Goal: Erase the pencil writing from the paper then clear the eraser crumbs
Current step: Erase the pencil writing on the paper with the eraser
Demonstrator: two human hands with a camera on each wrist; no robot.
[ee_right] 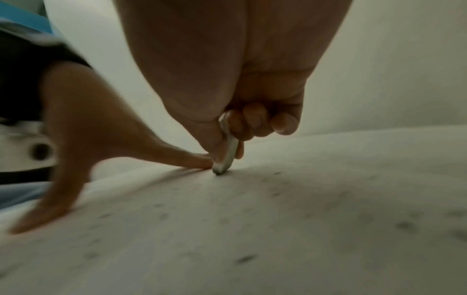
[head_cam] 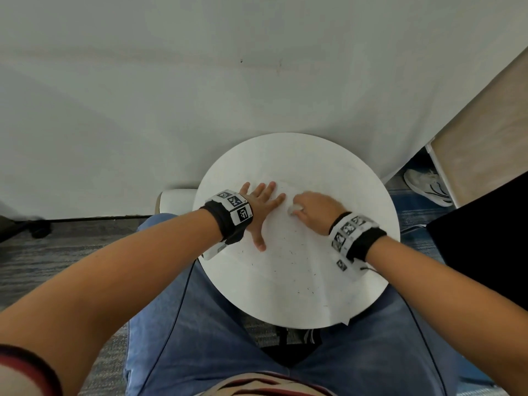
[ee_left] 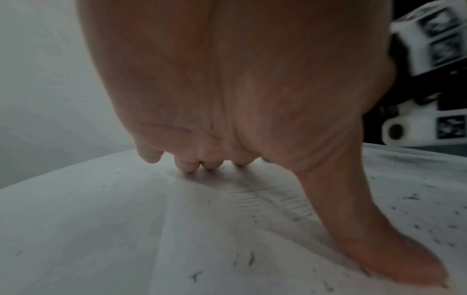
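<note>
My left hand point(head_cam: 258, 208): it lies flat on the paper point(head_cam: 300, 258) with straight, spread fingers, thumb stretched toward me, pressing the sheet down and holding nothing.
My right hand point(head_cam: 314, 208): fingers curled, pinching the eraser point(ee_right: 228, 151) between thumb and fingertips.
Eraser: a thin, pale sliver; its grey, dirtied lower tip touches the paper just beside my left index fingertip.
Paper: a white sheet spread over the round white table point(head_cam: 285, 147); one near corner sticks out past the table edge on my right.
Eraser crumbs point(head_cam: 310, 271): small dark flecks scattered over the sheet, mostly between my hands and the near edge.
Pencil writing: I cannot make out any clear marks in the head view.
Head view only: the whole table, both my forearms with black wristbands and patterned marker tags, my blue jeans below, a white shoe point(head_cam: 428, 187) on the floor far right, the white wall behind.
Left wrist view only: my fingertips point(ee_left: 188, 166) seen from under the palm, pressed down on the sheet, a fold line in the paper, faint grey streaks beside the thumb, and crumbs as short dark curls.
Right wrist view only: the eraser itself, barely visible from above, and how it stands nearly upright, tilted slightly; this picture is blurred.
</note>
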